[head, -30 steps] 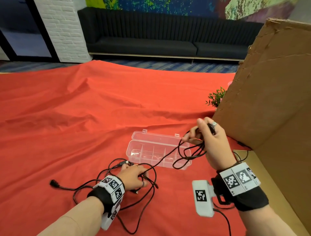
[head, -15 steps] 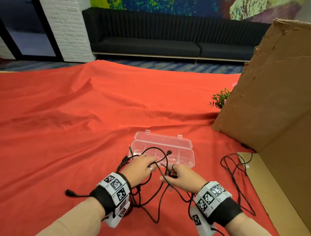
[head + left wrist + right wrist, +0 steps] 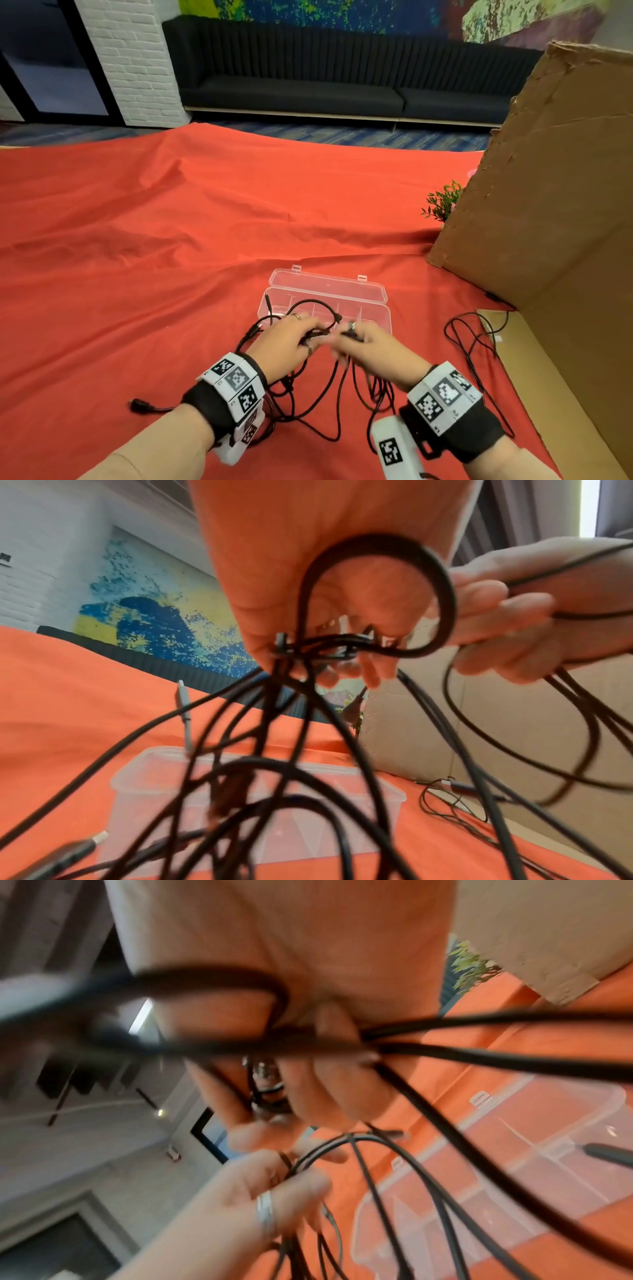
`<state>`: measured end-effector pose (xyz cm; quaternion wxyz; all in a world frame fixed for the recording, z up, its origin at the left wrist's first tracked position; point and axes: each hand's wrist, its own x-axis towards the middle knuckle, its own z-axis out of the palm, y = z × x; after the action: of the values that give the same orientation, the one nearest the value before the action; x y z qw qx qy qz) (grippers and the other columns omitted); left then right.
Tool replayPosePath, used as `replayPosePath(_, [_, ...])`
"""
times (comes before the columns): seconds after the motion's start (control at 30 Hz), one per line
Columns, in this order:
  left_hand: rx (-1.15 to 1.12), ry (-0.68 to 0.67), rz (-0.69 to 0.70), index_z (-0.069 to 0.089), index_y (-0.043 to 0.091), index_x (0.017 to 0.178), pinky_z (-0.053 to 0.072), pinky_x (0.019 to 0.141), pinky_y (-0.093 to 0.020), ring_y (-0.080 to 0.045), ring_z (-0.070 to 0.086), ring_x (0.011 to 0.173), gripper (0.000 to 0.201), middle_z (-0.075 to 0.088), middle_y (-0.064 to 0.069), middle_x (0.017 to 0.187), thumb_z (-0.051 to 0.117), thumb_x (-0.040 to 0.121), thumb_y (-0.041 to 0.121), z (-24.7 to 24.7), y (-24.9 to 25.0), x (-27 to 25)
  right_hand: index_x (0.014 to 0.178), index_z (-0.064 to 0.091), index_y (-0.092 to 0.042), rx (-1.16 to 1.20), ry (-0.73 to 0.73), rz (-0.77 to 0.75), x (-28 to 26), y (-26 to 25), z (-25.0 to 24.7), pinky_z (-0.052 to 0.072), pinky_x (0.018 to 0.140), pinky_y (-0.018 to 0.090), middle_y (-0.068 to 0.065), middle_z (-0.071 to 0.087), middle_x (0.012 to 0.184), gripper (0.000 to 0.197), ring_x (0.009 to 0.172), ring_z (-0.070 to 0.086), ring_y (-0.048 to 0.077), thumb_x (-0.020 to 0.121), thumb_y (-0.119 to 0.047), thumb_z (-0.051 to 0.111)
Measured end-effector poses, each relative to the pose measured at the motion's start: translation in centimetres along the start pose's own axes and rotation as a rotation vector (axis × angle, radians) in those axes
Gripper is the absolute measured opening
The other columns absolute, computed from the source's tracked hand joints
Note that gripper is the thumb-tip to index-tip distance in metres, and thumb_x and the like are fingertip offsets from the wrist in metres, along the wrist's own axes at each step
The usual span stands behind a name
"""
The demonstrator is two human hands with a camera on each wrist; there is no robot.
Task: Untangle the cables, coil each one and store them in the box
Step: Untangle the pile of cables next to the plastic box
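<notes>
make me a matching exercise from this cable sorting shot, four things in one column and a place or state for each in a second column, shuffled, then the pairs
Things
1. clear plastic box
2. tangled black cables
3. cardboard sheet
4. small green plant

Places or states
A. peeking out from behind the cardboard's left edge
B. gripped by both the left hand and the right hand
C. lid open, on the red cloth just beyond the hands
D. standing tilted along the right side

Pairs: 1-C, 2-B, 3-D, 4-A
</notes>
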<state>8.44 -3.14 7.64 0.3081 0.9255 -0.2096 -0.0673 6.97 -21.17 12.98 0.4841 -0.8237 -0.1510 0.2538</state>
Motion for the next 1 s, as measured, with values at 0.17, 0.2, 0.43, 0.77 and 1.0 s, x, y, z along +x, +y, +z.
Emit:
replayPosePath(0.17, [-0.043,0.067,-0.006,0.031,0.024,0.133,0.037,0.099,-0.021,-0.010,0.047,0.123,0.056,0.048,0.007,0.132,0.060,0.085,0.026,-0.3,-0.6,-1.6,0.080,0.061,0.003,0.088,0.313,-0.115,-0.9,-1.6,-2.1,0.036,0.049,0.005,-0.014,0.061,0.083,0.028,0.052,0.050,-0.009,0.095,-0.018,0.050])
replayPosePath(0.2, [-0.027,0.089,0.005,0.029,0.023,0.133,0.037,0.097,-0.020,-0.011,0.047,0.122,0.057,0.048,0.007,0.130,0.060,0.086,0.029,-0.4,-0.5,-1.8,0.084,0.063,0.004,0.133,0.321,-0.134,-1.0,-2.1,-2.0,0.036,0.048,0.006,-0.018,0.065,0.087,0.027,0.054,0.052,-0.011,0.096,-0.016,0.049])
replayPosePath(0.43, [-0.059,0.439,0.169,0.034,0.026,0.117,0.055,0.080,-0.027,-0.014,0.055,0.102,0.048,0.036,0.007,0.124,0.063,0.079,0.027,-0.1,-0.6,-2.3,0.075,0.049,-0.009,0.475,0.415,-0.115,-0.9,-3.7,-1.7,0.019,0.036,0.014,0.009,0.073,0.100,0.027,0.092,0.070,0.014,0.099,-0.017,0.040])
replayPosePath(0.77, [-0.578,0.314,-0.114,0.042,0.040,0.106,0.040,0.076,-0.015,0.001,0.044,0.070,0.063,0.051,0.012,0.105,0.069,0.067,-0.002,-1.3,-0.5,-1.4,0.074,0.046,-0.011,0.572,0.593,-0.035,-0.9,-2.8,-2.9,0.018,0.034,0.013,0.009,0.072,0.091,0.028,0.073,0.072,0.015,0.100,-0.017,0.037])
replayPosePath(1.0, [-1.392,0.128,-0.510,0.055,0.004,0.121,0.051,0.057,-0.024,-0.013,0.064,0.069,0.031,0.066,-0.017,0.112,0.045,0.096,0.018,-1.1,-0.6,-0.7,0.069,0.039,-0.014,0.722,0.563,0.010,-1.0,-2.2,-2.3,0.012,0.036,0.013,0.007,0.072,0.087,0.031,0.071,0.072,0.024,0.100,-0.020,0.039])
